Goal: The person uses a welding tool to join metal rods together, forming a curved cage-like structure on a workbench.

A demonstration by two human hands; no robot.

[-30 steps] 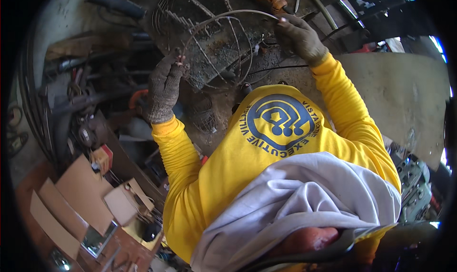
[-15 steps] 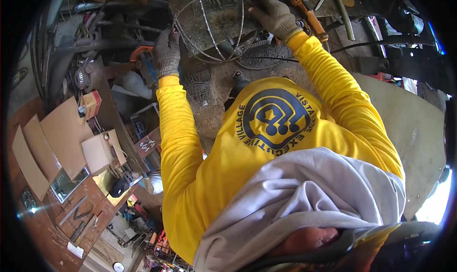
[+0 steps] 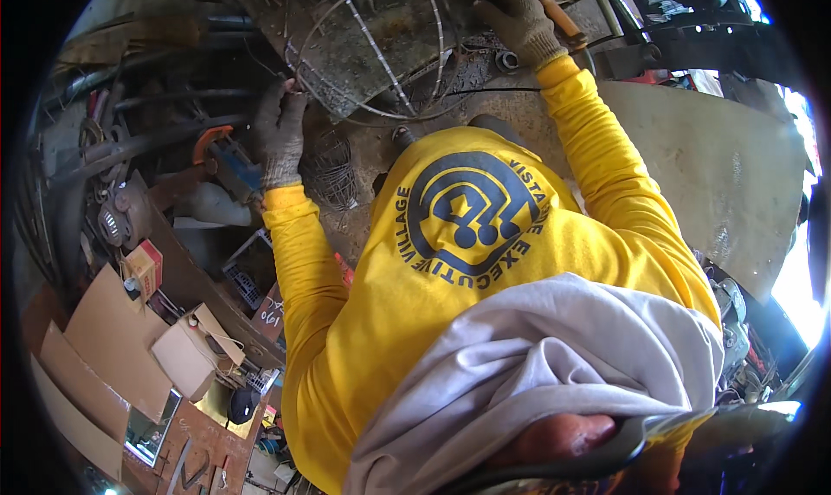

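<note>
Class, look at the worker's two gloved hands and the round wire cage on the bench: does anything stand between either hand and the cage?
Nothing visible does. The left hand grips the wire cage at its left rim; the right hand rests at its right side.

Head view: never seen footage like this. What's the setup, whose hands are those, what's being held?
No robot here: a person wears a wide fisheye camera on the head, looking down, so straight edges bend near the rim. The yellow sleeves are the person's own arms, and both hands wear dark work gloves. The left hand grips the rim of a round wire cage, something like a fan guard, made of thin metal hoops and spokes. The right hand rests at the cage's far side, near an orange-handled tool; whether it grips wire I cannot tell. The cage lies on a grimy metal workbench. To the left sit cardboard boxes and a smaller wire cage.
</note>
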